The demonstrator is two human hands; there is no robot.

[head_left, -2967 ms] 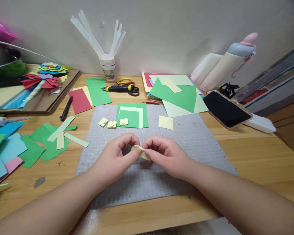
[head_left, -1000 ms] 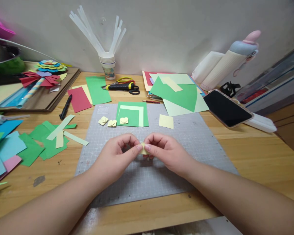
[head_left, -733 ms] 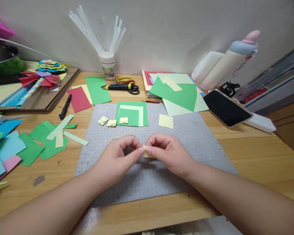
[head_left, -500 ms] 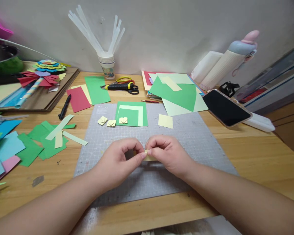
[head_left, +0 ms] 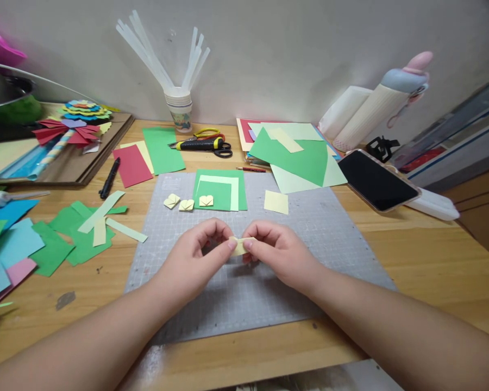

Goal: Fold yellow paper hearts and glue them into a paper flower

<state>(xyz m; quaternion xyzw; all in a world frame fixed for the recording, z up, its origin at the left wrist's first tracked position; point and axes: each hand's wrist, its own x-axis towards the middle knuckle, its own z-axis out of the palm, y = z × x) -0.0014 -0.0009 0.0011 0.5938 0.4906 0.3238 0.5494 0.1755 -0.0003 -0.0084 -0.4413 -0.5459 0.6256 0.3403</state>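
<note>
Between my two hands is a small folded piece of pale yellow paper [head_left: 239, 248], held just above the grey cutting mat [head_left: 252, 304]. My left hand [head_left: 206, 247] pinches its left end between thumb and fingers. The right end is gripped by my right hand [head_left: 275, 250], thumb on top. Beyond the hands, three folded yellow paper hearts [head_left: 186, 205] lie in a row, the rightmost on green paper squares [head_left: 218, 187]. A flat yellow paper square [head_left: 276, 202] rests on the mat ahead of my right hand.
Green paper scraps [head_left: 87, 239] and a black pen [head_left: 110, 178] lie at left. Toward the wall are a utility knife [head_left: 199, 144], scissors [head_left: 224, 151], a paper cup stack [head_left: 180, 111] with glue sticks, and stacked coloured paper [head_left: 297, 157]. A phone [head_left: 378, 180] and a bottle [head_left: 381, 106] are at right.
Both hands have moved slightly away from me and a little apart. More of the folded yellow paper shows between the thumbs.
</note>
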